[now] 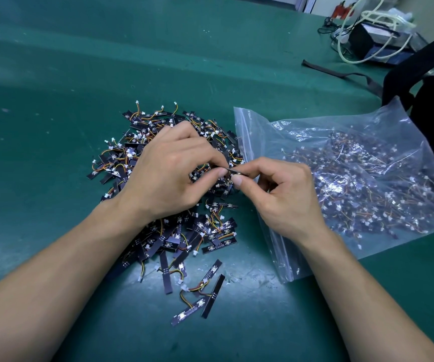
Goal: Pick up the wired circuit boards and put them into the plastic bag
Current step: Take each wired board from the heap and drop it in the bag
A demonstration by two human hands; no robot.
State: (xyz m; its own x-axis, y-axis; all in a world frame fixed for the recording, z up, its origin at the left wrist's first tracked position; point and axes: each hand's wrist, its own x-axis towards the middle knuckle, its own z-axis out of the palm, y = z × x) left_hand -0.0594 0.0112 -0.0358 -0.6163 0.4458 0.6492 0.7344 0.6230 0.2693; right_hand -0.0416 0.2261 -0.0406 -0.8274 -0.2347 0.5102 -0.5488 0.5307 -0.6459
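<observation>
Where left hand (168, 173) meets right hand (286, 197), board (236, 172) sits.

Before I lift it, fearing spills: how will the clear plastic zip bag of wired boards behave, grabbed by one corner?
The clear plastic zip bag would probably sag and fold; its film lies crumpled. The black wired circuit boards inside likely shift as a tangled clump. Its zip edge may be unsealed, risking spills.
</observation>
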